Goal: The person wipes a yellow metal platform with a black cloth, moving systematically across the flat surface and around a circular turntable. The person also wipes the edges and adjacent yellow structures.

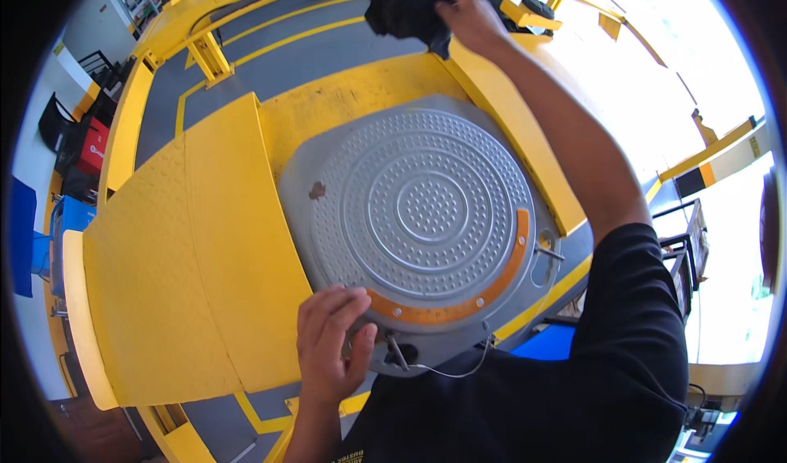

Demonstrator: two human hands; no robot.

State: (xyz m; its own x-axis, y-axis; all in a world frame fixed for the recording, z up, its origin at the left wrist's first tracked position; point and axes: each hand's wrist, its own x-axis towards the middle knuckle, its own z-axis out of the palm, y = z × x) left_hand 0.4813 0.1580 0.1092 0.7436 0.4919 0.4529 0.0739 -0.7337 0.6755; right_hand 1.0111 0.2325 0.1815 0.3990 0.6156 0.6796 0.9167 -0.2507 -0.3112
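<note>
A grey round turntable plate (430, 209) with rings of raised dots sits in the yellow lift platform before me. An orange curved scale (443, 314) runs along its near right edge, and a brown spot marks its left side. My left hand (329, 340) is at the near left rim by the end of the scale, fingers stretched and thumb apart, holding nothing. Close by it, a metal pin (398, 352) with a thin cable stands in the plate. My right arm reaches far forward, and my right hand (475, 20) grips a black cloth (406, 8) above the platform's far end.
A yellow ramp plate (180, 274) lies left of the turntable, and a raised yellow rail (516, 135) borders it on the right. Beyond is grey floor with yellow lines (295, 49). A red box (93, 147) stands at the far left. Strong light washes out the right side.
</note>
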